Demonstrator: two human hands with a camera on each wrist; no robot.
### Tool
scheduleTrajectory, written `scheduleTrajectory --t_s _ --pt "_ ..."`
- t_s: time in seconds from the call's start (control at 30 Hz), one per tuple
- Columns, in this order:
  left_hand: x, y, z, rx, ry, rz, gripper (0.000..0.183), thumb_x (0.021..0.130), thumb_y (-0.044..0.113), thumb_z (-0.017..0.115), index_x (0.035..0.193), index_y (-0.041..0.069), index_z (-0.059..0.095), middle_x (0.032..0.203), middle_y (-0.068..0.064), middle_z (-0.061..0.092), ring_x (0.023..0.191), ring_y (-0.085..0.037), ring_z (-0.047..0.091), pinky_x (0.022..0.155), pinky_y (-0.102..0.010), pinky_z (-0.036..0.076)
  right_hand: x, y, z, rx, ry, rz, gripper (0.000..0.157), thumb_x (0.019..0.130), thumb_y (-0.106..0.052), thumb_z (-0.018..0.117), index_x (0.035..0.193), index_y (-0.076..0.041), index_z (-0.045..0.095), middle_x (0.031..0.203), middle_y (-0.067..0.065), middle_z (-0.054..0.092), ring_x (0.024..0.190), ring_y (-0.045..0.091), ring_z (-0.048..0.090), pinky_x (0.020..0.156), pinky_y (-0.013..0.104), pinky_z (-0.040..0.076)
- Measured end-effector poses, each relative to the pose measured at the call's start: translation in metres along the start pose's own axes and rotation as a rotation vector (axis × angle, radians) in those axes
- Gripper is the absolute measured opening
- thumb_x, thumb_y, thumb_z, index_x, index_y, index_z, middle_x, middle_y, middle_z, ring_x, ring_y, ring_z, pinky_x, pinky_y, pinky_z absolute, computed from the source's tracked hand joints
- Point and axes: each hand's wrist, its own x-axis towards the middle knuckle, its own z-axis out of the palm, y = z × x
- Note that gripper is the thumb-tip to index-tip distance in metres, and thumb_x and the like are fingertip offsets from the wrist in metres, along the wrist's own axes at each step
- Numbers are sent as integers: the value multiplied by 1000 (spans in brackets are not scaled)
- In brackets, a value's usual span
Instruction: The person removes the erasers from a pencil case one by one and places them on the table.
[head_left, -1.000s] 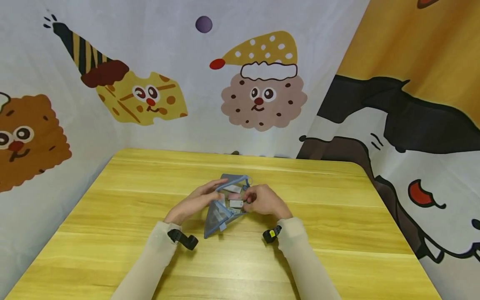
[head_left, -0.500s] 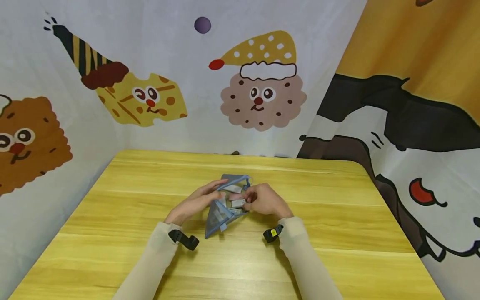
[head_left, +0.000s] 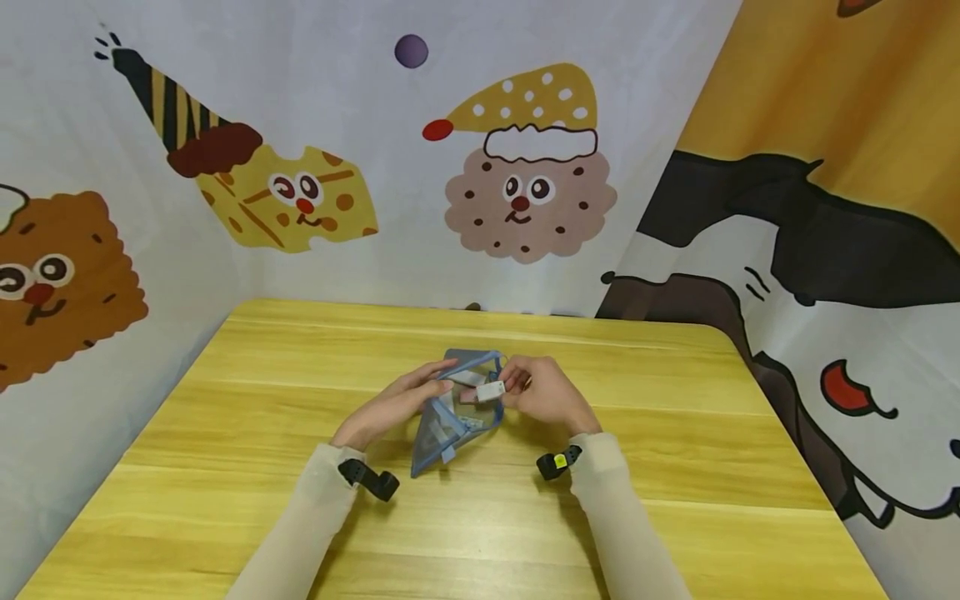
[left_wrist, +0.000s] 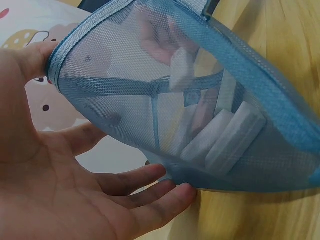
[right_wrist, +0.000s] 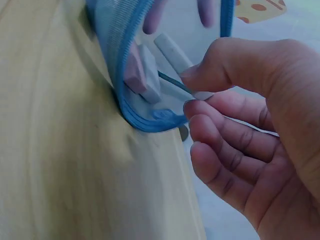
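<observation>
A blue mesh zipper pouch (head_left: 435,440) stands tilted on the table with its mouth toward the right. My left hand (head_left: 393,406) holds it at the zipper rim; in the left wrist view the thumb hooks the rim while the fingertips (left_wrist: 182,195) rest against the mesh from outside. With thumb and forefinger my right hand (head_left: 551,393) pinches a small white rectangular block (head_left: 491,391), eraser-like, at the mouth. Inside lie a pink block (right_wrist: 134,70) and several pale blocks (left_wrist: 237,137), seen through the mesh in the left wrist view.
The pouch and both hands are over the middle of a yellow wooden table (head_left: 300,350). A cartoon-printed cloth (head_left: 405,192) hangs behind the table's back edge. Black wrist cameras (head_left: 369,481) sit at both cuffs.
My right hand has moved up and slightly right, with the white block now raised in its fingers toward the pouch's mouth. My left hand and the pouch have barely moved.
</observation>
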Motion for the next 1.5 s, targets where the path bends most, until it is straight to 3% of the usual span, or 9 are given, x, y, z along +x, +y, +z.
scheduleTrajectory --t_s 0.23,0.57,1.13,1.5 --pt "-1 0 1 8 6 -11 63 104 56 51 161 36 32 172 -5 19 157 -36 24 122 -64 27 -3 4 -13 33 101 6 19 85 -9 80 100 -17 70 89 1 68 78 19 62 74 35 55" --pt "-1 0 1 9 17 0 63 105 52 50 162 32 31 172 -5 20 156 -34 26 122 -62 29 -7 15 -32 32 252 -17 18 87 -12 81 99 -14 68 90 2 68 77 20 62 70 30 54" --pt "-2 0 2 15 8 -5 65 104 57 49 162 35 30 172 -5 21 158 -37 21 121 -67 26 -18 44 -56 26 406 118 20 89 -19 80 103 -11 69 92 8 71 79 22 63 69 27 52" --pt "-2 0 3 18 9 -15 66 103 60 49 161 35 31 172 -4 20 158 -37 20 121 -66 26 -25 70 -59 16 429 226 24 90 -24 78 107 -10 70 98 9 73 84 22 66 75 30 54"
